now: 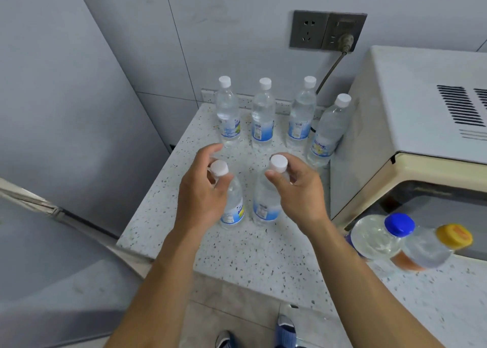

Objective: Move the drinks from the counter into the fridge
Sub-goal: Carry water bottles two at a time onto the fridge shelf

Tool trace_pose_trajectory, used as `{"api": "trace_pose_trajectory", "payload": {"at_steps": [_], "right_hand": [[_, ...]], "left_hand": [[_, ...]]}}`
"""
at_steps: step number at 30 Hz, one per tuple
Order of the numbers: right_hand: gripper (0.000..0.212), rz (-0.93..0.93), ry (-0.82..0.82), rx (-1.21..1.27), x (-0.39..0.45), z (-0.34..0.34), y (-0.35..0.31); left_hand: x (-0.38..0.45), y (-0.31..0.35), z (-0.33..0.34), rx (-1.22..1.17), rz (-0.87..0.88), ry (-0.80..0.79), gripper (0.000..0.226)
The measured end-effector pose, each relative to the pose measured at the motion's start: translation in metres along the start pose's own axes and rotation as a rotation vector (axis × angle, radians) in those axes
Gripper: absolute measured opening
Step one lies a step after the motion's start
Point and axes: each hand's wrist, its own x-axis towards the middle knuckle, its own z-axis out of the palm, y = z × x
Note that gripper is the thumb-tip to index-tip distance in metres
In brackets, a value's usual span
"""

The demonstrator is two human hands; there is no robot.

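bottles of water with white caps stand on the speckled counter (253, 253), four in a back row near the wall and two in front. left hand (203, 189) curls round the neck of the front left bottle (232, 202), and right hand (297, 187) pinches the neck of the front right bottle (266, 200). grey fridge (66, 110) stands at the left, beside the counter, and a cream microwave (411, 116) at the right.

We're looking at a speckled white table (247, 253) carrying six white-capped water bottles: four at the back (263, 116), two nearer (266, 197). A cream microwave (411, 116) is sitting at right, with blue-capped (379, 235) and yellow-capped bottles (432, 247) standing in front.
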Motion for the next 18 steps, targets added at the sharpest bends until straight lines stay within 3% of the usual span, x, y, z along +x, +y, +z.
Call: {"api": "trace_pose_trajectory", "payload": {"at_steps": [6, 9, 12, 18], "right_hand": [[0.032, -0.045, -0.018, -0.040, -0.016, 0.007, 0.010], [0.058, 0.006, -0.077, -0.128, -0.021, 0.005, 0.022], [0.073, 0.097, -0.132, -0.130, -0.033, 0.005, 0.041], [0.063, 0.256, -0.081, -0.155, -0.043, 0.018, 0.064]], "left_hand": [[-0.013, -0.016, 0.002, -0.022, -0.001, -0.033, 0.047], [-0.017, -0.031, 0.009, -0.143, -0.050, -0.094, 0.045], [-0.024, -0.053, 0.017, -0.312, -0.177, -0.175, 0.058], [-0.036, -0.094, 0.040, -0.390, -0.364, -0.332, 0.073]]}}
